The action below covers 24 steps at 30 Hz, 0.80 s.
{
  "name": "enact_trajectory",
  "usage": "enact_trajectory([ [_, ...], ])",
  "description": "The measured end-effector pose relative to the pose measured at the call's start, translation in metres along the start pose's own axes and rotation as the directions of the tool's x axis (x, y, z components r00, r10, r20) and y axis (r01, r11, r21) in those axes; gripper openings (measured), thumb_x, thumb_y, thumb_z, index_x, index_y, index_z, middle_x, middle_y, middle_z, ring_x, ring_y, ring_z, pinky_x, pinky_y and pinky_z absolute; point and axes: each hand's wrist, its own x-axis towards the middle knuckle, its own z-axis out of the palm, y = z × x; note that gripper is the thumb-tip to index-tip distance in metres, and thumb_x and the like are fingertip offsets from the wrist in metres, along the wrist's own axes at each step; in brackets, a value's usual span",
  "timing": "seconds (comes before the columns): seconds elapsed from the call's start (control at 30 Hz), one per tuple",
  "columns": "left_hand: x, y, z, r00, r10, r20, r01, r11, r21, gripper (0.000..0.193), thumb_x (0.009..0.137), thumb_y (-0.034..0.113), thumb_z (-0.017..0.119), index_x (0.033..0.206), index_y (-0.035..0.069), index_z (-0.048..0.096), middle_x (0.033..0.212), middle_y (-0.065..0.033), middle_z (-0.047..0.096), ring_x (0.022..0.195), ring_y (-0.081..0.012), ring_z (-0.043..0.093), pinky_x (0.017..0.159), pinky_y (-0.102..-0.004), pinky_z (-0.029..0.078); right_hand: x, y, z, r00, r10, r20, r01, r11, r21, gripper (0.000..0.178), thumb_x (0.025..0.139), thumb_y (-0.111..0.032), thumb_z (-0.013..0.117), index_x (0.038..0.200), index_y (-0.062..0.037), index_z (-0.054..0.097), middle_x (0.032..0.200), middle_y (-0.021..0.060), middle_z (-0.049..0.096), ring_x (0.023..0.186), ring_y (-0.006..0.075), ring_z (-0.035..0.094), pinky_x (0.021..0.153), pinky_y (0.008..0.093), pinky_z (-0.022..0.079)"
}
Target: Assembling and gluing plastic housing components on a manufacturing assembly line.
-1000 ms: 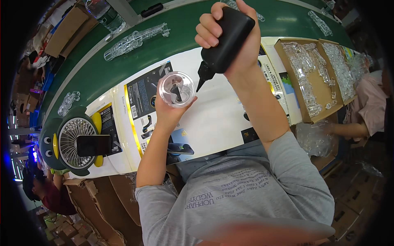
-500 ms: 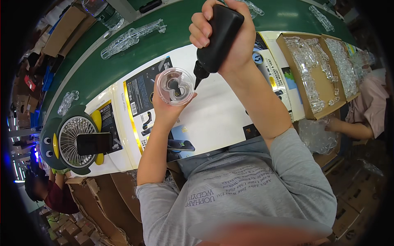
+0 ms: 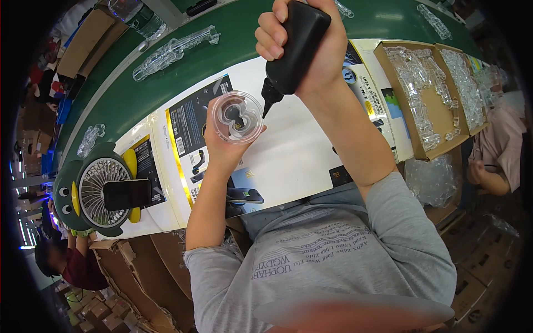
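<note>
My left hand [image 3: 220, 145] holds a clear round plastic part [image 3: 250, 132] over the white work surface, its fingers wrapped round the outside. Inside the rim shows a figure-eight-shaped inner wall. My right hand [image 3: 327, 58] grips a black squeeze bottle [image 3: 297, 47], tilted with its narrow black nozzle [image 3: 268, 100] pointing down. The nozzle's tip is at the right edge of the round part; whether they touch I cannot tell.
A penguin-shaped fan [image 3: 102, 188] with a phone-like dark slab stands at left. Clear tubular parts lie on the green table [image 3: 239, 41]. An open cardboard box [image 3: 430, 111] of clear pieces sits right. Another person's hand [image 3: 480, 173] is beyond it.
My hands, the bottle and the round part stay almost where they were. The other person's hand at right has drawn back from the clear plastic bag.
</note>
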Motion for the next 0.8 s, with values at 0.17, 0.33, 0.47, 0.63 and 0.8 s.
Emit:
enact_trajectory([
  [0.17,0.002,0.002,0.0,0.999,0.015,0.028,-0.014,1.0,-0.026,0.073,0.054,0.007,0.085,0.116,0.003,0.047,0.111,-0.0066,0.051,0.101,-0.0176,0.053,0.09,-0.0301,0.044,0.0,-0.001,0.001,1.0,0.002,-0.006,-0.002,1.0,0.008,0.038,0.089,-0.039,0.035,0.072,-0.0061,0.044,0.052,0.0068,0.043,0.045,0.0171,0.043,0.045,0.026,0.037],
  [0.33,0.001,0.003,0.0,0.999,0.003,0.037,-0.002,0.999,-0.047,0.073,0.055,0.006,0.084,0.117,0.003,0.045,0.115,-0.0082,0.051,0.103,-0.0179,0.053,0.091,-0.031,0.044,0.001,-0.003,0.001,1.0,0.004,-0.018,-0.004,1.0,0.0,0.038,0.089,-0.038,0.035,0.071,-0.006,0.044,0.051,0.0067,0.043,0.044,0.017,0.043,0.044,0.026,0.037],
  [0.47,0.0,-0.002,0.0,0.999,0.052,-0.016,-0.053,0.995,-0.08,0.08,0.054,0.009,0.084,0.12,0.003,0.04,0.11,-0.0085,0.052,0.102,-0.0193,0.053,0.093,-0.0324,0.042,0.001,-0.004,-0.001,1.0,0.014,-0.006,-0.014,1.0,0.015,0.038,0.089,-0.038,0.035,0.071,-0.0058,0.044,0.051,0.0066,0.043,0.044,0.0171,0.043,0.044,0.026,0.038],
  [0.63,-0.001,-0.004,-0.003,0.997,0.077,0.031,-0.075,0.996,-0.038,0.073,0.055,0.004,0.077,0.118,0.003,0.041,0.109,-0.0103,0.054,0.104,-0.0204,0.054,0.092,-0.0328,0.042,0.001,-0.005,-0.001,1.0,0.004,0.004,-0.004,1.0,0.023,0.038,0.089,-0.038,0.035,0.071,-0.0056,0.044,0.051,0.0066,0.043,0.044,0.0169,0.044,0.044,0.0261,0.038],
  [0.8,-0.006,-0.009,-0.004,0.996,0.057,0.07,-0.052,0.996,-0.078,0.071,0.055,0.005,0.071,0.12,0.002,0.042,0.112,-0.0106,0.051,0.101,-0.0209,0.054,0.09,-0.032,0.042,0.0,-0.004,0.0,1.0,0.008,0.006,-0.008,0.999,0.033,0.038,0.089,-0.038,0.035,0.07,-0.0057,0.044,0.05,0.0066,0.043,0.044,0.0167,0.043,0.044,0.0261,0.038],
])
